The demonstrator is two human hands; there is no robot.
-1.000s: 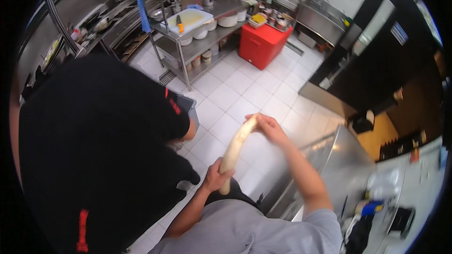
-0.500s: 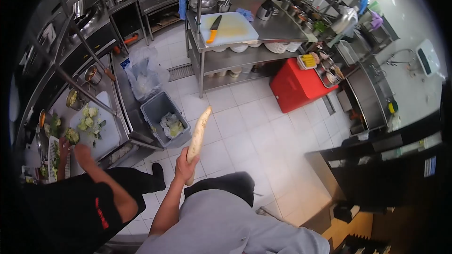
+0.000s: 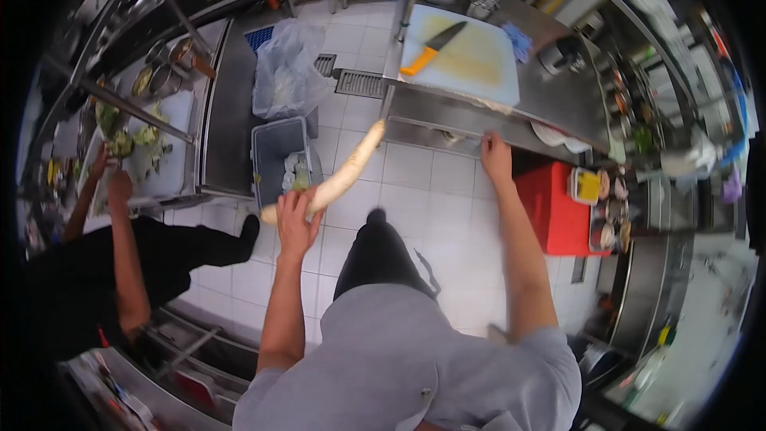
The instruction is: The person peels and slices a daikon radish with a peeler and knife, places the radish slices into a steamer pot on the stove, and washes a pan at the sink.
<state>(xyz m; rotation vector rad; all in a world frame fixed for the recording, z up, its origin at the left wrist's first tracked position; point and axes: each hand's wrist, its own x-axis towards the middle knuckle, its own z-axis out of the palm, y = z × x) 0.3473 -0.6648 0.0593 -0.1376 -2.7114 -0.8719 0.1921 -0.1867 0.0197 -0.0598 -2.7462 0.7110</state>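
A long, pale daikon radish [image 3: 347, 174] lies slantwise in the grip of my left hand [image 3: 295, 222], its far end pointing up and right. My fingers wrap over its lower part, above the floor by the grey bin. My right hand [image 3: 496, 158] hangs at the end of a stretched arm, near the counter's lower shelf and the red box. No object shows in it; its fingers are partly hidden beneath the hand. On the counter ahead, an orange-handled knife [image 3: 433, 48] rests on a white cutting board [image 3: 471, 72].
A grey bin [image 3: 257, 161] with scraps stands ahead on the left, beside a clear plastic bag [image 3: 289, 72]. The red box [image 3: 550, 211] carries a yellow-filled tub [image 3: 586, 186]. At left, a co-worker [image 3: 128, 263] handles greens by another board [image 3: 171, 161]. Metal shelf posts edge the counters.
My view has moved toward the counter. The daikon has gone from nearly upright to slanting, still in my left hand. My right arm has come into view. The co-worker remains at the left counter.
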